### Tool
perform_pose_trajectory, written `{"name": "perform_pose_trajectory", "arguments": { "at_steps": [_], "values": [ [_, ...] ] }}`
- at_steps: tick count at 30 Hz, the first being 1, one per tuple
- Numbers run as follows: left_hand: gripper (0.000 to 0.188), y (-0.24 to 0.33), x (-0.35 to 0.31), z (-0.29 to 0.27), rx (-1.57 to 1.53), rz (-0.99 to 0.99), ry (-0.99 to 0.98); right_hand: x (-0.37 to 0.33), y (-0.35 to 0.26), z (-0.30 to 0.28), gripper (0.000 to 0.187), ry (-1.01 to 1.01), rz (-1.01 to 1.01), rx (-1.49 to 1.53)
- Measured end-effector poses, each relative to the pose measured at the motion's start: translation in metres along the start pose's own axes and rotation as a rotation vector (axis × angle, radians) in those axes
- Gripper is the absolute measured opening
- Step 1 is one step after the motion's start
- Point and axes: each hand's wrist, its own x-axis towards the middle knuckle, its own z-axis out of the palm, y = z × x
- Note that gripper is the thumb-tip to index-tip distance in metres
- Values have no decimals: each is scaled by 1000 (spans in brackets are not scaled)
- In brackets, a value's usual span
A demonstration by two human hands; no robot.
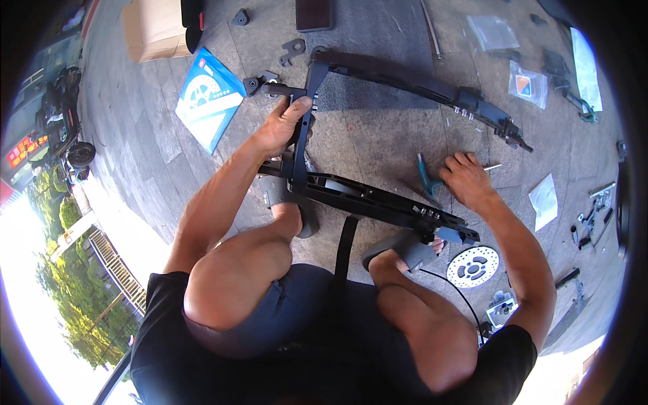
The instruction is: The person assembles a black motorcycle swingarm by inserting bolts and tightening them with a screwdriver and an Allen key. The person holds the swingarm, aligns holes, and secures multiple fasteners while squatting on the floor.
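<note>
A black U-shaped metal swingarm (398,206) lies in front of me, its two arms stretching to the right. My left hand (280,128) is closed round its crosspiece at the left end, thumb on top. Right of the swingarm's open end, my right hand (467,181) has its fingers curled over a teal-handled T-handle wrench (426,177) near the ground. A metal shaft tip pokes out past the far side of that hand; the palm hides the middle. A drilled brake disc (473,266) lies beside my right foot.
A blue and white packet (210,101), an open cardboard box (158,30) and small black brackets (293,52) lie at the far left. A dark phone-like slab (314,15) is at the top. Clear plastic bags (528,85), white paper (544,202) and several metal parts (594,212) lie right.
</note>
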Motion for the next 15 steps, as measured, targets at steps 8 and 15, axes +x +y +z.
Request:
{"name": "perform_pose_trajectory", "arguments": {
  "at_steps": [8, 15],
  "values": [
    [53, -8, 4, -1, 5, 92, -57, 8, -24, -2, 33, 202, 77, 11],
    [51, -19, 8, -4, -20, 125, -54, 21, -25, -5, 49, 92, 77, 8]
  ]
}}
